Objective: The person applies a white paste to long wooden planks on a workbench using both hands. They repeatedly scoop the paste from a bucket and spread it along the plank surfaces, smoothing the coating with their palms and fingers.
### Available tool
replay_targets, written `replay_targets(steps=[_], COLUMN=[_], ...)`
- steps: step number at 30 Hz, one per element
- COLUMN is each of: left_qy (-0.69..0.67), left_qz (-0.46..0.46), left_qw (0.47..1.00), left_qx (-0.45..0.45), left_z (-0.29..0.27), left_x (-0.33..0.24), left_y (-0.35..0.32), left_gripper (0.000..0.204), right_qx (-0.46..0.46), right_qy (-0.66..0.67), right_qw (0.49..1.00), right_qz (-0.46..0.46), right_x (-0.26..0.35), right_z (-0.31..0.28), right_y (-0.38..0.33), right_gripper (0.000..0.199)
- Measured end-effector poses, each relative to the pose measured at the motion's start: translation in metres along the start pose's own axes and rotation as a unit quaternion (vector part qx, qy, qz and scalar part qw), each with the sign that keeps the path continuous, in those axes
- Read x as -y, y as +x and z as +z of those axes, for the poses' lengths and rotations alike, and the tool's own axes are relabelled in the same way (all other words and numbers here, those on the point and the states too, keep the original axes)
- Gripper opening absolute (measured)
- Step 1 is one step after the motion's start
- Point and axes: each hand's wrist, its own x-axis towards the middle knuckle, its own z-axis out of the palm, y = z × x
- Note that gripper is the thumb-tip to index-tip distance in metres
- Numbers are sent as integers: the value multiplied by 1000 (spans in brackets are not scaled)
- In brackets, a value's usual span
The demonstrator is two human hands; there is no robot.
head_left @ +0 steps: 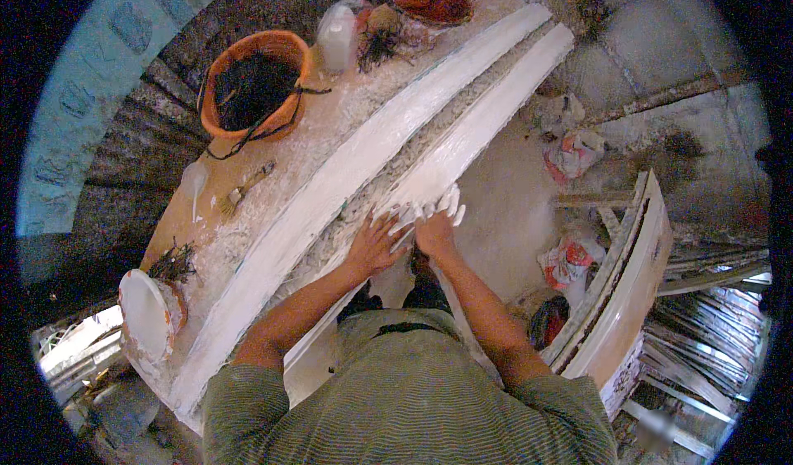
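Both hands were down flat side by side, left hand and right hand, fingers spread and gripping nothing, on the near end of the long white plaster moulding running away up-right along the tabletop.

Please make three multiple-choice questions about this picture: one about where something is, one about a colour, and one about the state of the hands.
1. Where does the brush lie?
A. on the table, left of the long white moulding
B. inside the bucket
C. on the floor at the right

2. What colour is the bucket?
A. blue
B. orange
C. white

3. How are the left hand and the right hand?
A. both lifted, holding a bag
B. both pressed flat on the moulding, fingers coated white
C. one in the bucket

Answers: 1 A, the brush rests on the table beside the moulding. 2 B, its rim is orange. 3 B, fingers spread on the wet white surface.
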Motion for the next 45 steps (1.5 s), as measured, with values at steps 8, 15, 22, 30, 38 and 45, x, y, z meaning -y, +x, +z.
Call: replay_targets(steps=[8,15,22,30,38,45], left_qy=[-6,45,104,19,39,77], left_qz=[-34,-91,-79,-85,-97,-37], left_qw=[999,987,979,995,993,994], left_qx=[-1,123,155,37,63,74], left_z=[5,1,8,7,-3,9], left_x=[-9,-22,-25,-37,-40,-37], left_y=[134,78,142,288,245,305], left_gripper=[58,59,53,56,58,59], right_qx=[-131,-84,-162,-103,-150,-144], right_qy=[-101,188,39,-47,-114,-1], right_qw=[980,974,979,988,959,989], right_qz=[-110,-98,-122,-103,-212,-26], right_x=[-142,-108,-85,-208,-230,-175], right_z=[-133,-97,-97,-200,-158,-119], right_y=[149,78,48,209,224,165], right_gripper=[35,56,72,32,43,53])
